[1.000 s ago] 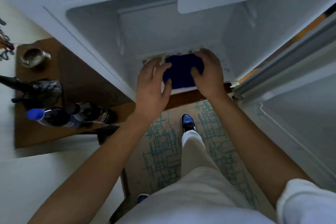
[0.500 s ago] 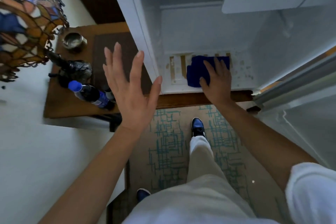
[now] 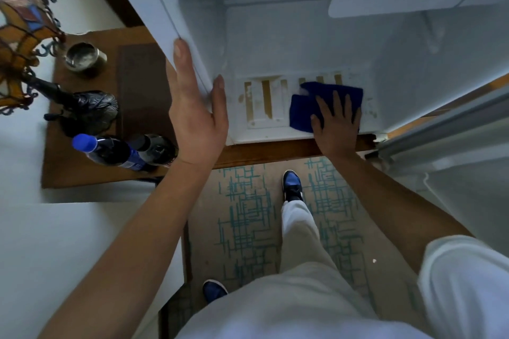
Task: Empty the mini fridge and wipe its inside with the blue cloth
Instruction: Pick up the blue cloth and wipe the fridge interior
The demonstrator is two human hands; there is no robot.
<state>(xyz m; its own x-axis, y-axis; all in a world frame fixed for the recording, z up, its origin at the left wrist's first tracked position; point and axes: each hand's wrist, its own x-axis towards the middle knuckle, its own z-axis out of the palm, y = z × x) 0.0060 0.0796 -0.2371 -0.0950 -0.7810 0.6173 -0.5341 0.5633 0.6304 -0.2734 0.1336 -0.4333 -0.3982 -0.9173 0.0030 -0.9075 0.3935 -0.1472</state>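
Note:
The white mini fridge (image 3: 275,44) stands open in front of me, with nothing on its floor but the blue cloth (image 3: 303,107). My right hand (image 3: 337,121) lies flat on the cloth, fingers spread, pressing it to the fridge floor near the front edge. My left hand (image 3: 197,110) rests against the fridge's left front wall, thumb inside the opening and fingers along the outer edge. The floor left of the cloth shows brownish stained slots (image 3: 264,102).
On the wooden side table (image 3: 82,173) to the left stand two dark bottles, one with a blue cap (image 3: 107,150), a metal cup (image 3: 84,56) and a stained-glass lamp (image 3: 24,36). The fridge door (image 3: 454,129) hangs open at right. My feet are on a patterned rug (image 3: 248,215).
My left hand left the cloth, swung out to the left, and now braces on the fridge's left wall. My right hand stays on the cloth, which has shifted right.

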